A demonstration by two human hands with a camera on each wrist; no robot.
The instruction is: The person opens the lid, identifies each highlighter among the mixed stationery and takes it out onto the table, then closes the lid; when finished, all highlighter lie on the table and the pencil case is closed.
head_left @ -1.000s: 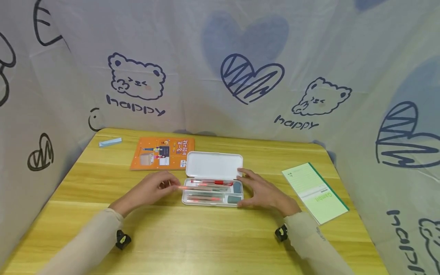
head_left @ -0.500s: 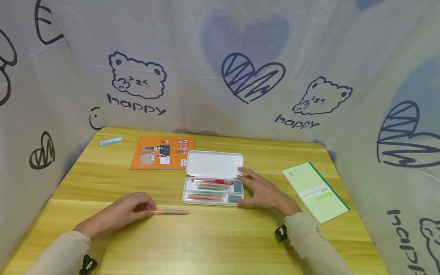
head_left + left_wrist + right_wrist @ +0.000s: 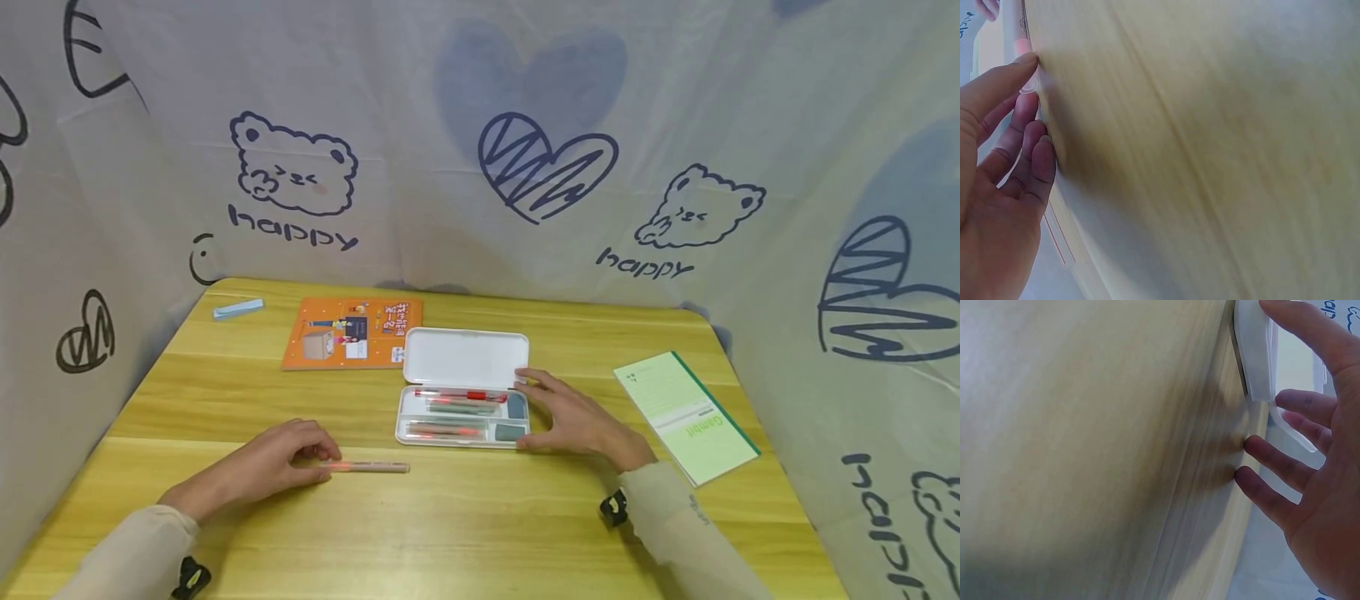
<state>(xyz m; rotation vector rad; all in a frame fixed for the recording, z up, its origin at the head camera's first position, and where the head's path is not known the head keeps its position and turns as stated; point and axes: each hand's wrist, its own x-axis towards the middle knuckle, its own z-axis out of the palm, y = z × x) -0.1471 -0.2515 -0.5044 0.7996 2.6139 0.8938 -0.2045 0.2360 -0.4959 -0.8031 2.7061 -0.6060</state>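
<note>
On the table, left of and in front of the white pencil case [image 3: 465, 357], lies a slim pinkish pen [image 3: 378, 467]. My left hand [image 3: 273, 458] pinches its left end between thumb and fingertips, and the left wrist view shows the pen [image 3: 1022, 45] at the thumb tip. The case stands with its lid raised back; red pen [image 3: 472, 396], several slim pens and two grey-green blocks lie in its two compartments. My right hand [image 3: 573, 417] is spread at the case's right end, thumb at the front corner, fingertips near the hinge. In the right wrist view, thumb and index finger touch the case [image 3: 1254, 356].
An orange booklet [image 3: 337, 333] lies behind the case to the left, its right edge close to the lid. A light-blue strip [image 3: 238, 309] sits at the far left corner. A pale green notepad [image 3: 686, 417] is right of my right hand. Printed cloth hangs behind the table.
My left hand has drawn the pen out from over the case, left and toward me, down to the table. In the last half second it barely moved. The right hand stayed at the case.
</note>
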